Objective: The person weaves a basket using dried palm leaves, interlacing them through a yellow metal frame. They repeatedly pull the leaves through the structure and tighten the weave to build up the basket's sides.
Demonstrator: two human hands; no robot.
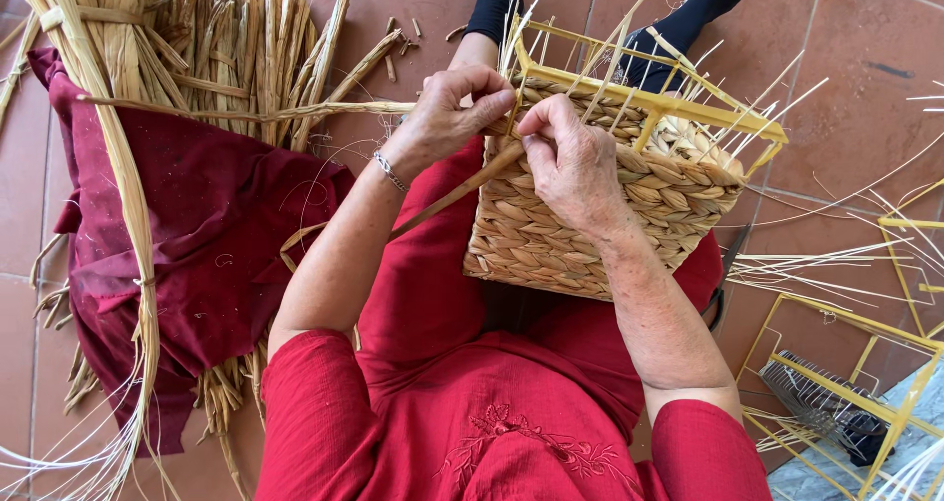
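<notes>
**Straw plait at the rim: where the weave could slip**

Straw-coloured fibre is pinched in both hands. L hand (447, 117) is curled shut, thumb and fingertips clamped on the twisted strand (295, 110) right at the top edge of the basket (590, 226); that strand runs off leftward, nearly level, toward the bundle. R hand (570, 162) lies on the basket's near wall, fingers bent and pressing the plait at the rim, just beside the L fingertips, almost touching. A thin flat stick or strand (457, 194) slants from under the R hand down-left across the lap.

Basket sits tilted on the red-clad lap, woven wall facing up, built round a yellow wire frame (678, 103) w/ thin pale stakes (757, 98) poking out past the rim.

Risks, as I judge them:
- Grip eases on the strand → twist unwinds, last row goes slack.
- Strand looks dry & thin near the pinch; a hard pull could snap it.
- Loose stakes close to the fingers & wrist could jab or bend out of line.
- Basket only rests on the lap, so a sideways tug may roll it off.

Further out: tied rush bundle (118, 39) on a maroon cloth (206, 226) at left, 2nd yellow frame (865, 363) at right, all on terracotta floor tiles (855, 58).
</notes>
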